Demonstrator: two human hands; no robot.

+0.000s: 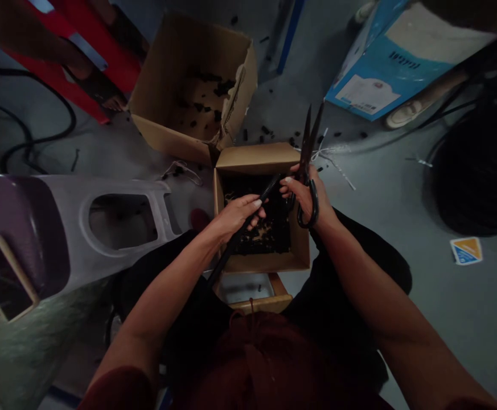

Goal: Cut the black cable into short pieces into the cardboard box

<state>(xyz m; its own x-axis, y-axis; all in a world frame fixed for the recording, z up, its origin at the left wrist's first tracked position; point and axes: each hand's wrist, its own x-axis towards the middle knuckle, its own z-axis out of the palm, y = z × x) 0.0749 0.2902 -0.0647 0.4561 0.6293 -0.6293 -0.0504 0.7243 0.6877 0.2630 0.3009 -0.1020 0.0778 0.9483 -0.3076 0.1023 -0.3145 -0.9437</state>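
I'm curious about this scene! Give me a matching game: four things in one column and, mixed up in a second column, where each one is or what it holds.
Things:
1. Scissors
2. Black tube
3. Far box
4. Blue carton

Places:
A. Has black bits inside
B. In the right hand
C. At the top right of the view
D. In the left hand

Pairs: 1-B, 2-D, 3-A, 4-C
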